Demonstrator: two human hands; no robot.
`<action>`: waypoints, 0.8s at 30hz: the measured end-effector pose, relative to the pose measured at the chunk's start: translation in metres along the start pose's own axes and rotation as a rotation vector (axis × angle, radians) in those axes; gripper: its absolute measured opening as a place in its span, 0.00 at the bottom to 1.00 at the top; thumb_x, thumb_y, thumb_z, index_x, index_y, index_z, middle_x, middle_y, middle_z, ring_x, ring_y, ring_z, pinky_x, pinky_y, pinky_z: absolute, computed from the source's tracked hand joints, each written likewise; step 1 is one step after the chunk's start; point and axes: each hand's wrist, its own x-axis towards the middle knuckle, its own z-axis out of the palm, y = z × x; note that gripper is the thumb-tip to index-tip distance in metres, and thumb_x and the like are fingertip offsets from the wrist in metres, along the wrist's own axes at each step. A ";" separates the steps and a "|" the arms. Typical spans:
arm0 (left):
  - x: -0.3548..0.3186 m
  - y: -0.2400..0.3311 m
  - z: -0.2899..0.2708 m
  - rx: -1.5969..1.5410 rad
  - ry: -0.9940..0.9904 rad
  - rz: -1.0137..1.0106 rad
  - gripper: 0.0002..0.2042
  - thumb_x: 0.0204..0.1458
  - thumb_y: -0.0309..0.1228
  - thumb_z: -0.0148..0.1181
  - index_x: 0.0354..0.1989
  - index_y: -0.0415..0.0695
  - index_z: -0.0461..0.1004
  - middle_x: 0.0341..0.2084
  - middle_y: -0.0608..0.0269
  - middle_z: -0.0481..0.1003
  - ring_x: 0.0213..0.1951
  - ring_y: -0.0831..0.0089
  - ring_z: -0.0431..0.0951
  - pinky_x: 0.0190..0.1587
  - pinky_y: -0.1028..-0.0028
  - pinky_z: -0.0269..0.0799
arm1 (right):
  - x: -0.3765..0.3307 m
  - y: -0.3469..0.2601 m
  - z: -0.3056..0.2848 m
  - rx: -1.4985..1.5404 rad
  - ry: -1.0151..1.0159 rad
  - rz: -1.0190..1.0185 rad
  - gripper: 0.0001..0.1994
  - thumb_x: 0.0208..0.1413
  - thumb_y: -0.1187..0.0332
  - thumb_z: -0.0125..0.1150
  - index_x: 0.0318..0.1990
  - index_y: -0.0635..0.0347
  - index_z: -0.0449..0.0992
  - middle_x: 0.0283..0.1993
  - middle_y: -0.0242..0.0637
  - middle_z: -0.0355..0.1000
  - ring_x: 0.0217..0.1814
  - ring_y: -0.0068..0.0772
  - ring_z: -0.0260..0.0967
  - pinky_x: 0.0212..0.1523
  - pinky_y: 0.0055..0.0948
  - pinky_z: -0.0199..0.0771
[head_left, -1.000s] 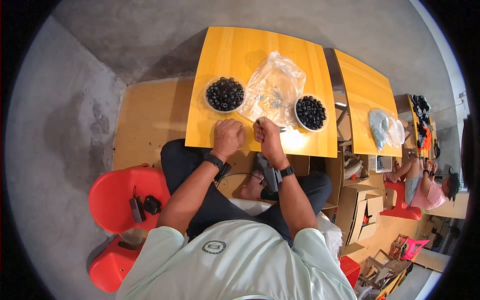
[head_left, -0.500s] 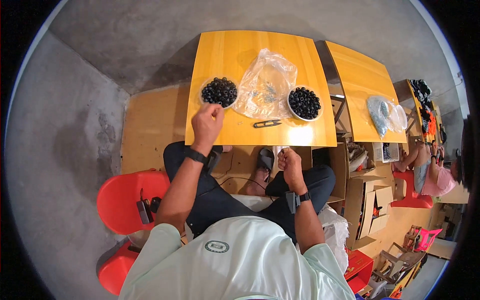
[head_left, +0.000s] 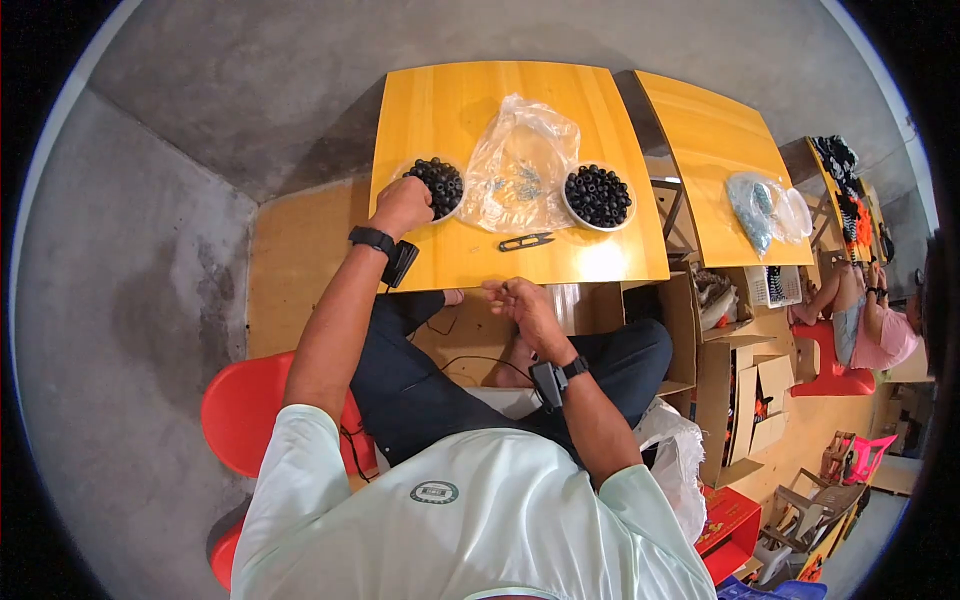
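Note:
I sit at a yellow table [head_left: 470, 110]. My left hand [head_left: 402, 205] reaches to the white bowl of black beads [head_left: 438, 184] at the table's left, its fingers closed at the bowl's near rim. My right hand [head_left: 520, 305] hangs below the table's front edge over my lap, fingers loosely curled; I cannot tell whether it holds anything. A clear plastic bag [head_left: 520, 165] lies in the table's middle. A second white bowl of black beads [head_left: 598, 196] stands to its right. Small dark snips [head_left: 526, 241] lie near the front edge.
A second yellow table [head_left: 715, 150] at the right carries clear bags [head_left: 765, 205]. Cardboard boxes [head_left: 735, 375] stand below it. Another person [head_left: 870, 320] sits on a red stool at the far right. I sit on a red plastic chair [head_left: 240, 420]. Grey concrete floor lies around.
My left hand moved from the table's front edge up to the left bowl. My right hand dropped off the table to my lap. The snips now lie bare on the table.

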 end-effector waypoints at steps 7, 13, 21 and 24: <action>-0.004 -0.006 0.005 -0.059 0.096 0.100 0.06 0.36 0.28 0.66 0.25 0.44 0.83 0.26 0.52 0.80 0.35 0.54 0.81 0.41 0.60 0.76 | 0.013 -0.013 0.015 -0.034 -0.012 0.020 0.13 0.66 0.65 0.46 0.43 0.66 0.74 0.53 0.45 0.75 0.44 0.31 0.75 0.45 0.30 0.77; -0.005 -0.009 0.008 -0.058 0.118 0.095 0.07 0.36 0.28 0.66 0.27 0.43 0.83 0.27 0.53 0.80 0.35 0.54 0.81 0.40 0.59 0.75 | 0.016 -0.003 0.005 0.010 -0.049 0.003 0.12 0.67 0.64 0.50 0.43 0.63 0.75 0.51 0.38 0.76 0.41 0.26 0.74 0.42 0.27 0.75; -0.013 -0.002 0.006 -0.202 0.183 0.096 0.11 0.41 0.27 0.66 0.36 0.43 0.82 0.28 0.54 0.80 0.36 0.56 0.80 0.40 0.61 0.75 | 0.019 -0.002 0.003 0.032 -0.045 -0.002 0.09 0.67 0.65 0.55 0.45 0.60 0.77 0.45 0.33 0.78 0.35 0.20 0.71 0.38 0.22 0.73; -0.017 0.001 0.004 -0.241 0.240 0.103 0.14 0.42 0.28 0.66 0.41 0.43 0.81 0.26 0.56 0.78 0.34 0.56 0.79 0.38 0.62 0.74 | 0.017 -0.005 0.007 -0.087 -0.025 -0.042 0.08 0.66 0.66 0.56 0.44 0.59 0.77 0.44 0.33 0.78 0.33 0.18 0.70 0.36 0.18 0.72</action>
